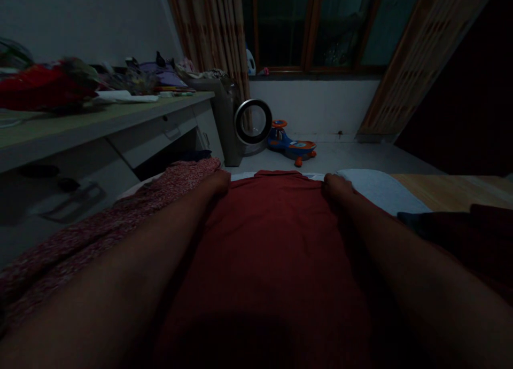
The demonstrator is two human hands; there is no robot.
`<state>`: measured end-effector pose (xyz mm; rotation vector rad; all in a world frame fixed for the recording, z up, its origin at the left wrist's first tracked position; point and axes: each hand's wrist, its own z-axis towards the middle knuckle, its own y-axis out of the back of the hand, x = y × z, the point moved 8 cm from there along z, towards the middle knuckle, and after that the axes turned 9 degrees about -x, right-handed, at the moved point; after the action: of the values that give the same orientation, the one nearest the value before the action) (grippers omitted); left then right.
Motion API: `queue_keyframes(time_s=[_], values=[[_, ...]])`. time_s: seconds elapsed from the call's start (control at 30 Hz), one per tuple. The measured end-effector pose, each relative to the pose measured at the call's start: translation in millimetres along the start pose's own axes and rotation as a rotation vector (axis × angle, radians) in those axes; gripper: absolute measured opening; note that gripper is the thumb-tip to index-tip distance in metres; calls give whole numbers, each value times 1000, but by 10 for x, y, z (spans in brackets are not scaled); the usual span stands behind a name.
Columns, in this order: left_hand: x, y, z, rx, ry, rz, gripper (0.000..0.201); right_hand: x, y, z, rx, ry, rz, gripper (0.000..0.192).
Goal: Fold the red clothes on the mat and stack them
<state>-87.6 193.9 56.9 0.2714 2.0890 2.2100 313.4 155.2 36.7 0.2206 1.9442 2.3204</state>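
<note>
Red shirt (pixel 276 235), wooden surface (pixel 460 190), cluttered counter (pixel 128 110), dark window (pixel 282 32)

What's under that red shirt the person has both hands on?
A pale strip shows past the far edge of the red shirt, between the left hand and right hand. Anything else beneath is covered by the cloth.

Dark window (pixel 315 32) — blue toy car (pixel 287 146)

I count my two hands (pixel 219 182) (pixel 337 186), one red shirt (pixel 276 235) at six o'clock, one round door (pixel 242 122) at twelve, two curtains (pixel 210 32) (pixel 428 59), and perhaps one dark garment (pixel 473 233) at three.
</note>
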Motion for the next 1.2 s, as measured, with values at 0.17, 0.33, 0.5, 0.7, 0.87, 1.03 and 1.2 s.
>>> queue_keyframes(time_s=[0.17, 0.33, 0.5, 0.7, 0.87, 1.03, 1.2], values=[[37, 159, -9, -158, 111, 104, 31, 60, 132, -74, -139, 19, -7, 30], [-206, 297, -141, -456, 13, 181, 37, 199, 181, -225, -249, 2, -73, 34], [-701, 146, -415, -440, -102, 10, 39, 835, 81, -615, -204, 259, 56, 41], [-843, -390, -774, -135, -238, -88, 63, 754, -253, -819, 37, 313, 109, 61], [-380, -223, -729, -139, -84, 72, 62, -39, -155, -546, 23, 68, -29, 61], [-645, -62, -821, -202, -119, 59, 49, 414, 39, -808, -48, 99, 21, 57], [-944, -336, -1118, -129, -322, -140, 61, 1265, -118, -1462, 67, 551, 245, 67]])
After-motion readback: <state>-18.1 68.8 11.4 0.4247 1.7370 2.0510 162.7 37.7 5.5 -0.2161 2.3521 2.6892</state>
